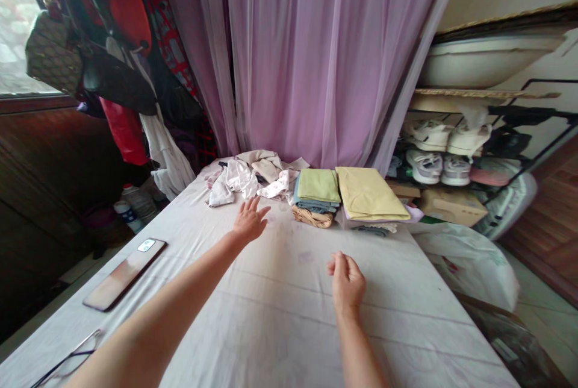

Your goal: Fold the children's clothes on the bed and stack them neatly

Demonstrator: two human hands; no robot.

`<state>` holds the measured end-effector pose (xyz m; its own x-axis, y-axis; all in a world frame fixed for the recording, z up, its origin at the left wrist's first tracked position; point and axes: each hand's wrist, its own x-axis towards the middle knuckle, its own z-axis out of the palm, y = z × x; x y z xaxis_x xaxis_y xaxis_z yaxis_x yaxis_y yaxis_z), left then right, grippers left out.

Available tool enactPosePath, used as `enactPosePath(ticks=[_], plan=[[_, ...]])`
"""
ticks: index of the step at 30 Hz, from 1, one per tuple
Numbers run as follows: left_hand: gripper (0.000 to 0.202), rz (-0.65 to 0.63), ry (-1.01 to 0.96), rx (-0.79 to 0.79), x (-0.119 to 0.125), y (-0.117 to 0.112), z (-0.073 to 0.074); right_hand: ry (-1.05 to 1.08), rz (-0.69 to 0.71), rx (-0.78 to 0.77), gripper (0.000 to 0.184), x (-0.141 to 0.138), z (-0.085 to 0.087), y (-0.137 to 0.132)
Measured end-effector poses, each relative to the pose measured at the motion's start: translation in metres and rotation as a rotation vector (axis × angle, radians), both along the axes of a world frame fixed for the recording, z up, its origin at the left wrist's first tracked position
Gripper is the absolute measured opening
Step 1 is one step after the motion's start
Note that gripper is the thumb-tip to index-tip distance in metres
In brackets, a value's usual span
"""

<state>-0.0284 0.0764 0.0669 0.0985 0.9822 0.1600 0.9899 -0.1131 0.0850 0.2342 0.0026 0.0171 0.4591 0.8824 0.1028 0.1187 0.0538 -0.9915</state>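
My left hand reaches forward over the white sheet with its fingers spread, holding nothing. Just beyond it lies a loose heap of crumpled pale clothes. My right hand is lower and to the right, its fingers curled closed; whether anything is inside them cannot be seen. Ahead of that hand are two piles of folded cloth. The left pile has a green folded cloth on top, above blue and tan ones. A larger yellow folded cloth tops the right pile, over lilac and dark layers.
A phone and a pair of glasses lie on the left of the sheet-covered surface. Purple curtains hang behind. Bags hang at the left. A rack with shoes and a plastic bag stand right.
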Motion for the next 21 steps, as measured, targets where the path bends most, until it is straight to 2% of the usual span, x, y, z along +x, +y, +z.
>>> enactPosePath(ticks=[4, 8, 11, 14, 17, 19, 21], plan=[[0.050, -0.017, -0.063, -0.035, 0.024, 0.048, 0.008, 0.007, 0.005, -0.016, 0.059, 0.000, -0.001, 0.001], [0.049, 0.050, -0.477, -0.027, 0.028, 0.079, 0.007, -0.011, 0.012, -0.021, 0.057, 0.000, -0.005, 0.002], [0.047, 0.107, -0.675, 0.007, 0.016, 0.091, 0.014, -0.026, 0.024, -0.031, 0.058, 0.000, -0.006, 0.002], [0.048, 0.161, -0.872, 0.086, -0.011, 0.094, 0.036, -0.030, 0.038, -0.032, 0.059, -0.002, -0.005, 0.002], [0.050, 0.221, -1.044, 0.191, -0.046, 0.086, 0.067, -0.043, 0.052, -0.026, 0.058, -0.003, -0.003, 0.001], [0.051, 0.266, -1.394, 0.310, -0.067, 0.075, 0.089, -0.055, 0.060, -0.031, 0.058, -0.003, -0.002, 0.000], [0.053, 0.189, -1.560, 0.350, -0.079, 0.059, 0.108, -0.063, 0.066, -0.032, 0.058, -0.003, -0.001, 0.000]])
